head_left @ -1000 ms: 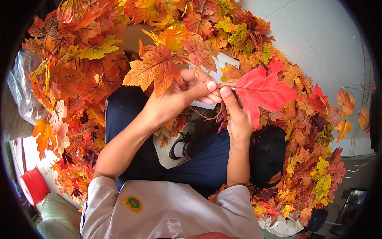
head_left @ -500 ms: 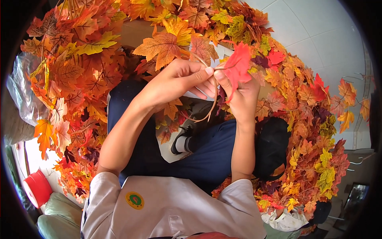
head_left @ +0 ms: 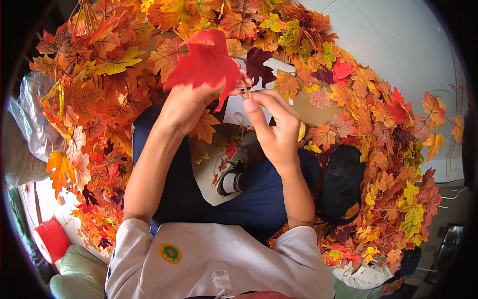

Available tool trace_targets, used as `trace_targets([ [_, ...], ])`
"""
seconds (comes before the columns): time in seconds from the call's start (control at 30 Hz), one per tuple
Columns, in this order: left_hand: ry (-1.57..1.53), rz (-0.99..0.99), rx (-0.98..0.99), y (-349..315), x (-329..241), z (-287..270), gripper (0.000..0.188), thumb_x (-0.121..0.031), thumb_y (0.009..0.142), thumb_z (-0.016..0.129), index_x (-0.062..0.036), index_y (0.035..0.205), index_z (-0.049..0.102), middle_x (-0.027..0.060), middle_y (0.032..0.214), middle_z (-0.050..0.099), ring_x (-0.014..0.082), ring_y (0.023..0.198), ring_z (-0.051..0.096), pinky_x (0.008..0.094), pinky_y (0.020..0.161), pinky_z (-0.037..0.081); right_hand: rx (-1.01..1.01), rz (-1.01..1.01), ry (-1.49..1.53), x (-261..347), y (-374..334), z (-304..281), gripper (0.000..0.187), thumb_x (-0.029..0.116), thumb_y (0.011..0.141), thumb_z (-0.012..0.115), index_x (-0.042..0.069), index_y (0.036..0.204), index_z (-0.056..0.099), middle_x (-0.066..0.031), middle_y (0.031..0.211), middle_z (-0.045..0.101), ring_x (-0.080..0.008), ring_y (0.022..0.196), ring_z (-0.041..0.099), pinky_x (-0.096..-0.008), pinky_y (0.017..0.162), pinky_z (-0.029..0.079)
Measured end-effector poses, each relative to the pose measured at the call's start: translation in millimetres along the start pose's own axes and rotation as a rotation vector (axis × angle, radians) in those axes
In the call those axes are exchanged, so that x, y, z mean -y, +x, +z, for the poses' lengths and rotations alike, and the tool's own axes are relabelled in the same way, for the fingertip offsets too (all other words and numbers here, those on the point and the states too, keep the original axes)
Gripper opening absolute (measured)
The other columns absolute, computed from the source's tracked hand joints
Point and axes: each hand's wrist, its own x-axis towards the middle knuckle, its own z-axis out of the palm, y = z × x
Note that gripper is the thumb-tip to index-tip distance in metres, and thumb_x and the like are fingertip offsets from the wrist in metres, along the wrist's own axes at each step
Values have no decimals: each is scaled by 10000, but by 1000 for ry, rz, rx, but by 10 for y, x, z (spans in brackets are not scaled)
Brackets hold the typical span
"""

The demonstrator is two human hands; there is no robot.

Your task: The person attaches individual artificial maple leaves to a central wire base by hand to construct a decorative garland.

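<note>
A blurred red artificial maple leaf [head_left: 209, 62] stands in front of my left hand [head_left: 186, 107] and hides part of its fingers. The left fingertips close on the brown stem of the leaf garland, just beside that leaf. My right hand [head_left: 275, 124] pinches the same thin brown stem [head_left: 245, 90] between thumb and forefinger, close to the left fingertips. A dark purple maple leaf [head_left: 259, 66] shows just beyond the hands. An orange leaf [head_left: 203, 127] hangs under my left wrist.
Heaps of orange, red and yellow artificial leaves [head_left: 383, 149] surround my legs. A cardboard piece [head_left: 313, 107] lies beyond my right hand. To the left are a clear plastic bag [head_left: 40, 119] and a red spool [head_left: 51, 240]. Metal hooks [head_left: 450, 196] stick out at the right.
The red leaf has swung from the right hand's side to over the left hand. My right hand has come lower and left. The purple leaf and more cardboard now show.
</note>
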Motion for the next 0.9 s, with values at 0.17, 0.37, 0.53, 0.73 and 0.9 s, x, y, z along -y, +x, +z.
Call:
trace_targets([
  [0.17, 85, 197, 102, 121, 32, -77, 279, -101, 884, 629, 12, 1138, 603, 97, 1060, 662, 173, 963, 641, 312, 871, 513, 99, 392, 590, -133, 276, 79, 222, 144, 927, 648, -61, 1009, 664, -50, 914, 674, -112, 717, 620, -227, 663, 502],
  [0.37, 159, 265, -58, 232, -103, 19, 205, -214, 897, 681, -34, 997, 666, 15, 883, 654, 87, 870, 600, 247, 805, 467, 191, 45, 122, -147, 890, 36, 154, 114, 897, 658, -20, 960, 701, -64, 816, 655, -123, 689, 608, -257, 612, 464],
  [0.53, 72, 219, -108, 211, -136, -24, 249, -236, 897, 682, -19, 1018, 680, 35, 912, 675, 105, 842, 635, 259, 799, 493, 187, -152, -69, -14, 915, 121, 134, 55, 873, 629, -17, 967, 691, -120, 779, 615, -226, 647, 610, -307, 595, 473],
  [0.73, 134, 193, -150, 164, -114, -51, 287, -238, 878, 684, 22, 1000, 687, 98, 947, 691, 175, 883, 661, 307, 823, 520, 186, -221, -195, -62, 773, 135, 152, 24, 841, 650, -17, 983, 684, -129, 792, 620, -277, 645, 619, -350, 588, 486],
  [0.9, 201, 224, -146, 158, -71, 26, 185, -176, 912, 645, 1, 963, 659, 63, 887, 666, 156, 850, 644, 280, 777, 509, 186, -287, -265, -149, 693, 88, 182, 42, 841, 675, -15, 1013, 686, -83, 787, 621, -155, 629, 576, -256, 553, 434],
])
